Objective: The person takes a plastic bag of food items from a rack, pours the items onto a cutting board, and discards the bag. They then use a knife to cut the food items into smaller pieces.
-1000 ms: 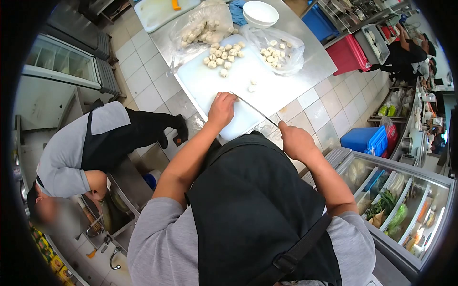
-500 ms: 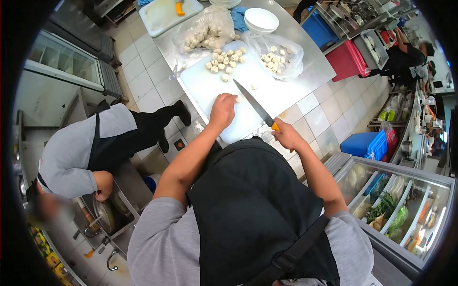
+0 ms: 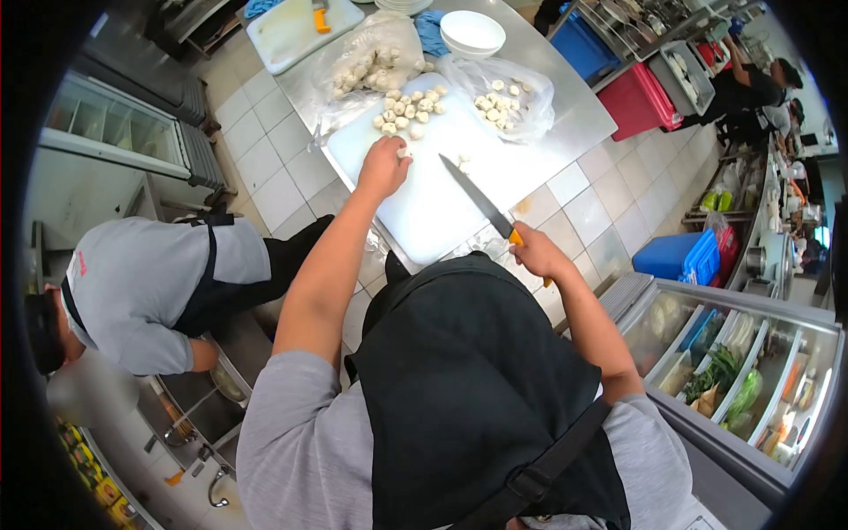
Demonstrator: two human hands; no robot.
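Observation:
My left hand (image 3: 385, 168) is over the white cutting board (image 3: 424, 212), its fingers pinched on a small whitish ball just below a group of whole mushroom-like balls (image 3: 409, 109). My right hand (image 3: 536, 251) grips the orange handle of a long knife (image 3: 477, 196), whose blade points up and left over the board. Pale pieces (image 3: 464, 164) lie by the blade tip. Right of the group, an open clear bag (image 3: 539, 99) holds more pieces. A fuller clear bag (image 3: 389, 49) rests at the board's upper left.
White bowls (image 3: 473, 35), a blue cloth (image 3: 430, 34) and a second board (image 3: 291, 35) with an orange-handled tool stand on the steel table. A co-worker (image 3: 159, 283) bends over a sink at left. A glass-topped chiller (image 3: 742, 371) stands at right.
My left hand has moved up and left toward the group of balls. The knife remains in my right hand, nearly in place. The co-worker at left has shifted and leans lower.

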